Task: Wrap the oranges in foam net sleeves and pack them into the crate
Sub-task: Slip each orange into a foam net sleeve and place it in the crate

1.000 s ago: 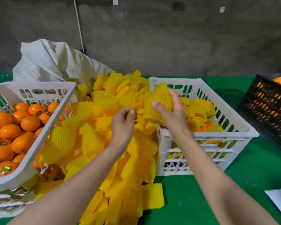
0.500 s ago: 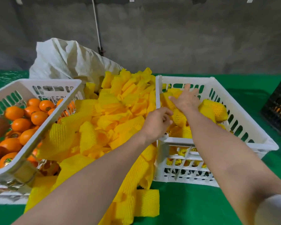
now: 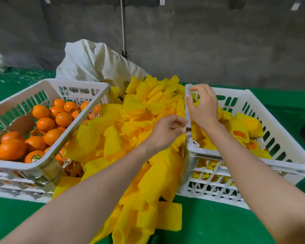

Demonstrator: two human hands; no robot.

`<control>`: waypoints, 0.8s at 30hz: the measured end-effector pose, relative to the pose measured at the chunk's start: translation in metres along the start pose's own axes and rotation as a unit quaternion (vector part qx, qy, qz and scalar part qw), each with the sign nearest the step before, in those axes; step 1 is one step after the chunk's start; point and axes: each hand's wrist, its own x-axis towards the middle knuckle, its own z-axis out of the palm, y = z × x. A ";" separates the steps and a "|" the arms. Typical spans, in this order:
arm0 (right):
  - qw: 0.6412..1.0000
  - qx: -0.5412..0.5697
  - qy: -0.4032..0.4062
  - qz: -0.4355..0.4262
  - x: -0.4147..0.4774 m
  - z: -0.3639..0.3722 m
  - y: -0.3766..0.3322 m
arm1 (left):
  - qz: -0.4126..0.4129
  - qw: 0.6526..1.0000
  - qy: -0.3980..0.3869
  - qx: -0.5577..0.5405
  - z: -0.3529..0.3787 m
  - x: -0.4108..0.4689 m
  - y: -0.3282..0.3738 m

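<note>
Yellow foam net sleeves (image 3: 127, 131), slotted white crate (image 3: 289, 164)

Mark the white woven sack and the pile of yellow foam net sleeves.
White woven sack (image 3: 93, 66): head view, crumpled front side.
Pile of yellow foam net sleeves (image 3: 130, 120): head view, its middle.

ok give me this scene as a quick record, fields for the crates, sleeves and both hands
left crate: white, tilted, holds bare oranges
middle: heap of yellow foam net sleeves
right crate: white, holds sleeved oranges
left hand: fingers curled, over the sleeves beside right crate's rim; grip unclear
right hand: over right crate, fingers loosely bent, nothing seen in it
behind: white sack
surface: green cover
</note>
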 end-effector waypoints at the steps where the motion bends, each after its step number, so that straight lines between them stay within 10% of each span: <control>1: 1.000 0.025 -0.011 -0.005 -0.005 0.002 -0.018 | -0.006 1.000 0.020 0.001 -0.014 -0.001 -0.001; 5: 0.972 -0.009 -0.233 -0.001 -0.031 0.024 -0.062 | -0.051 0.993 0.102 -0.005 -0.070 -0.014 -0.011; 10: 0.782 -0.267 -0.564 0.018 -0.055 0.045 -0.067 | -0.106 0.987 0.119 -0.010 -0.112 -0.047 -0.029; 16: 0.925 -0.036 -0.373 0.059 -0.032 0.034 -0.085 | -0.124 0.987 0.093 -0.046 -0.139 -0.073 -0.037; 20: 0.883 0.221 -0.409 0.067 -0.021 0.018 -0.132 | -0.119 0.987 -0.004 -0.108 -0.154 -0.078 -0.028; 24: 0.886 0.184 -0.422 0.058 -0.031 0.028 -0.160 | -0.047 0.999 0.016 -0.009 -0.171 -0.084 -0.031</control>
